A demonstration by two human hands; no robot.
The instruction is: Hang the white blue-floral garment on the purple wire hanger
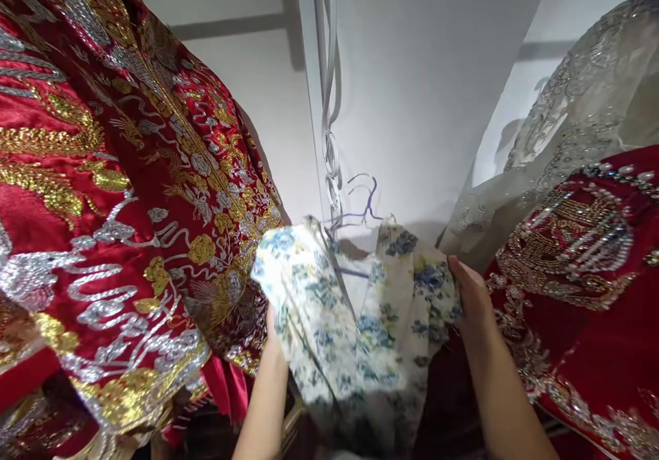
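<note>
Blouse (365, 336), blue-flowered, spans three o'clock from the left hand (271, 326) — fingers hidden, grip impossible to tell — and nine o'clock from the right hand (469, 287), which pinches its sleeve (435, 288).

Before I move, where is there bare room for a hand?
Probably above the purple hanger: bare wall between white metalwork and pale gown. Crowded: red embroidered jacket near your left hand, red beaded dress near your right hand.
</note>
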